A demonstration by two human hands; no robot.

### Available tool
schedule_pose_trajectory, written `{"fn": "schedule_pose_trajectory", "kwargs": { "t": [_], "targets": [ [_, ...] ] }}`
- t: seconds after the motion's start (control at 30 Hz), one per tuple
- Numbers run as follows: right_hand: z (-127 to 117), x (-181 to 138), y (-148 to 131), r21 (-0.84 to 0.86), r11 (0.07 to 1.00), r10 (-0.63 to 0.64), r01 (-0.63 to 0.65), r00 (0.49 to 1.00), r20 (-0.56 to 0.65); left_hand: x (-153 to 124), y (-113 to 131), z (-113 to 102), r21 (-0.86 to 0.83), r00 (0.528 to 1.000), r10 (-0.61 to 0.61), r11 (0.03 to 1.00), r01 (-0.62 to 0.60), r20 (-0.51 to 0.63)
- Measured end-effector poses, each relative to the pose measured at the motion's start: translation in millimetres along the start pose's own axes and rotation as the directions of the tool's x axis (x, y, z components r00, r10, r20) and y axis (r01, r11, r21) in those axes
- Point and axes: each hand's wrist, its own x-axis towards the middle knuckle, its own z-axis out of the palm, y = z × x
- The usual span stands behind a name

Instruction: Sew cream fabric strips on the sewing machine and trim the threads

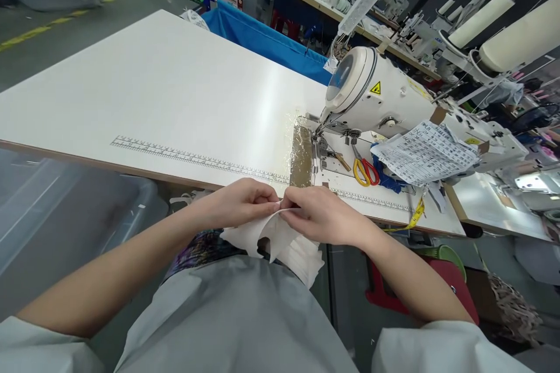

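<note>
Both hands meet at the table's front edge over a piece of pale pinkish-white fabric. My left hand pinches the fabric's upper edge between thumb and fingers. Right beside it, my right hand grips the same edge, its fingertips nearly touching the left ones. The fabric hangs in folds below the fingers, onto my lap. Just beyond the hands is the sewing machine's needle area, with a shiny tape-covered strip beside it.
A white sewing machine stands on the white table. Scissors with yellow and red handles, a handwritten paper and a yellow tape measure lie at right. A blue cloth bin is behind. A clear plastic tub sits at left.
</note>
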Motion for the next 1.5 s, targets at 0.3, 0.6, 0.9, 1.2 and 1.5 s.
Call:
{"fn": "schedule_pose_trajectory", "kwargs": {
  "t": [0.3,0.6,0.9,1.2,1.5],
  "targets": [
    [8.0,0.5,6.9,-0.005,0.999,0.044,-0.044,0.997,-0.055,3.8,3.8,1.0,0.027,0.999,0.015,0.999,-0.016,0.042],
    [15.0,-4.9,18.3,0.154,0.966,-0.175,0.206,0.965,-0.197,10.4,0.5,-13.1,0.049,0.957,0.093,0.993,-0.11,0.274],
    [26.3,-4.7,27.8,0.441,0.89,-0.03,0.113,0.981,-0.191,10.6,-5.5,-7.2,-0.049,0.967,0.093,0.995,-0.084,0.238],
    [27.9,-4.5,24.7,0.407,0.91,-0.01,0.079,0.986,-0.169,13.8,-13.0,-1.0,-0.156,0.969,0.053,0.988,-0.015,0.242],
    [34.7,-1.4,38.6,0.519,0.854,-0.009,0.031,0.999,-0.045,13.7,-7.9,-1.5,-0.068,0.968,-0.009,0.997,0.027,0.25]
  ]
}}
